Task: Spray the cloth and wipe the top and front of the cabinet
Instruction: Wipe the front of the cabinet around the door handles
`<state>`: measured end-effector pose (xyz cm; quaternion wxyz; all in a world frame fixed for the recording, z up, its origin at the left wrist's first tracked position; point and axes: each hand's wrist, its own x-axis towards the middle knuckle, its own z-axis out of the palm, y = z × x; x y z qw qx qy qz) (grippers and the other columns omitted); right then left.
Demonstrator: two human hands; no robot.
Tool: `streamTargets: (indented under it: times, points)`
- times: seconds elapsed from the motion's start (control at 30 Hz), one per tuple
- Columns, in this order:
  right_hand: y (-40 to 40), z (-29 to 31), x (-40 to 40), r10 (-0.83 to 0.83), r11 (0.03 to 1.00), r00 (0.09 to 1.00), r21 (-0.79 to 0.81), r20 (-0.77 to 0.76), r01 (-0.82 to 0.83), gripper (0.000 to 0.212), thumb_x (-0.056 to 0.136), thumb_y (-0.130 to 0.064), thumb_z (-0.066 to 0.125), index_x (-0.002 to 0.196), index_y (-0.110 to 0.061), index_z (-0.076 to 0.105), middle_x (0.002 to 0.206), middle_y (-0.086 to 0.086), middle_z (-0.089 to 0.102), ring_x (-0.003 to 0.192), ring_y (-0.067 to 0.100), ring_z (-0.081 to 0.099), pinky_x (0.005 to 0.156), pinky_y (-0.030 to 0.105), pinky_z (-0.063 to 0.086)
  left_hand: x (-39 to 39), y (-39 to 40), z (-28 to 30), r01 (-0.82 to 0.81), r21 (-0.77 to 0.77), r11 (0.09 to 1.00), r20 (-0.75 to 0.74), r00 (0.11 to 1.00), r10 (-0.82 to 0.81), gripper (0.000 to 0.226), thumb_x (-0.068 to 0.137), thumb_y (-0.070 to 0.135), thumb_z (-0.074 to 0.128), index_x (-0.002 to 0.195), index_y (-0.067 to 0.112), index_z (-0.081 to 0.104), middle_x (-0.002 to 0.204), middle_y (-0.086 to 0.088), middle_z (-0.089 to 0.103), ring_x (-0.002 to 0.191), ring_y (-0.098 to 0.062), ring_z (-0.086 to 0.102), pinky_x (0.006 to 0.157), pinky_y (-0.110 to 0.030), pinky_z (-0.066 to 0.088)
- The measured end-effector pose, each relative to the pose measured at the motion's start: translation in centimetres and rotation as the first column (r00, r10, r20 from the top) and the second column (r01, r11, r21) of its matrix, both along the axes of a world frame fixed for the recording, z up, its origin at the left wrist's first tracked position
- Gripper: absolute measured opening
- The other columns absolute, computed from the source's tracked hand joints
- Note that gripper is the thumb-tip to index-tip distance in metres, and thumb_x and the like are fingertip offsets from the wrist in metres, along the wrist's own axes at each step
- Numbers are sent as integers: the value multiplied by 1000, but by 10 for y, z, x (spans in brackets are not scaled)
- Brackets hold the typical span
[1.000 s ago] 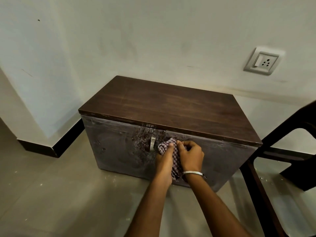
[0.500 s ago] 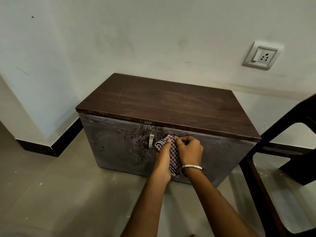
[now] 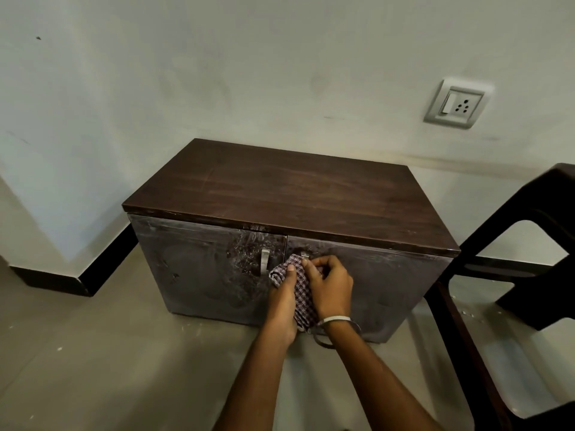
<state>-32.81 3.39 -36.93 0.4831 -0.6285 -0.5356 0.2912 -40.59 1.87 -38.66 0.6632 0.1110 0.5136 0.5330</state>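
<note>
Your hands meet at the lower centre of the frame, both on the cloth (image 3: 298, 290), against the front of the cabinet (image 3: 217, 269). Your left hand (image 3: 284, 301) lies along the cloth's left side with fingers nearly straight, its fingertip (image 3: 291, 268) pressed onto the cloth's upper end. Your right hand (image 3: 329, 286) has its grip curled round the cloth from the right, fingers bunched near the top of the fabric. A bangle (image 3: 337, 320) sits on your right wrist.

The cloth is checked, bunched into a narrow roll between the two hands. Its upper end sits just below the right handle (image 3: 305, 255), of which only the top shows above your fingers. The left handle (image 3: 265, 262) stands bare just left of the cloth, across the seam between the two doors.

The cabinet fills the middle of the frame, standing on the floor (image 3: 93, 353) against the wall (image 3: 249, 73). Its front carries pale smears, thickest around the left handle. The top (image 3: 295, 194) is dark wood grain.

A socket (image 3: 457, 105) is on the wall at upper right. A dark chair (image 3: 529, 244) stands at the right edge, just beside the cabinet.
</note>
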Motion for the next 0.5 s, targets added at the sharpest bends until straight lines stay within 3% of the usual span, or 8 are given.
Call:
streamTargets:
  times: [0.23,0.4,0.5]
  points:
    - [-12,-25,5,70,997,997,-35,17,-69,11,90,-28,66,87,-17,67,80,-6,68,77,5,63,67,14,48,-1,-10,-12,-9,-61,998,14,1000,10,45,93,39,55,121,4,60,111,-18,68,93,-31,67,67,-38,55]
    - [-9,-29,6,62,994,998,-85,1,-62,14,88,-33,67,89,-20,69,84,-4,70,88,15,65,80,34,55,-1,-8,-4,-19,-67,998,1,1000,19,41,95,35,53,118,1,61,104,-19,69,83,-28,67,63,-35,53]
    - [-10,-20,8,104,994,995,-27,5,-104,15,85,-30,71,96,-20,66,92,-6,69,91,10,64,83,30,54,-3,-4,2,-37,-46,998,-31,999,36,41,93,37,56,117,5,61,102,-16,69,87,-29,68,65,-36,54]
